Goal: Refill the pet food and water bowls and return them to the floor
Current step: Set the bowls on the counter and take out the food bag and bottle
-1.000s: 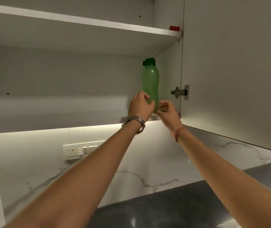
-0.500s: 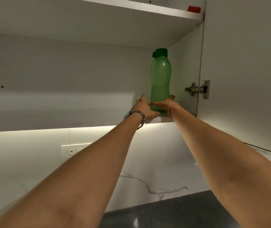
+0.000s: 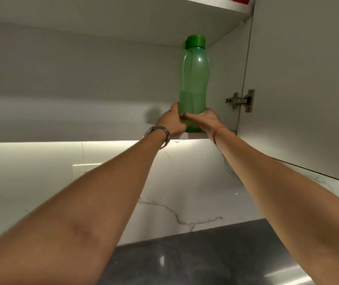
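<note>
A translucent green bottle (image 3: 194,79) with a darker green cap stands upright at the right end of the lower shelf of an open wall cabinet. It looks roughly a third full. My left hand (image 3: 170,122), with a watch on the wrist, wraps the bottle's base from the left. My right hand (image 3: 207,120), with a red thread on the wrist, grips the base from the right. No pet bowls are in view.
The cabinet's open door (image 3: 308,79) stands to the right on a metal hinge (image 3: 240,100). A red object (image 3: 240,0) sits on the upper shelf. Below are a lit white marble backsplash (image 3: 174,182), a wall socket (image 3: 82,168) and a dark countertop (image 3: 205,258).
The view has moved closer and tilted up. Both hands went from fingers spread at the shelf edge to closed around the bottle's base.
</note>
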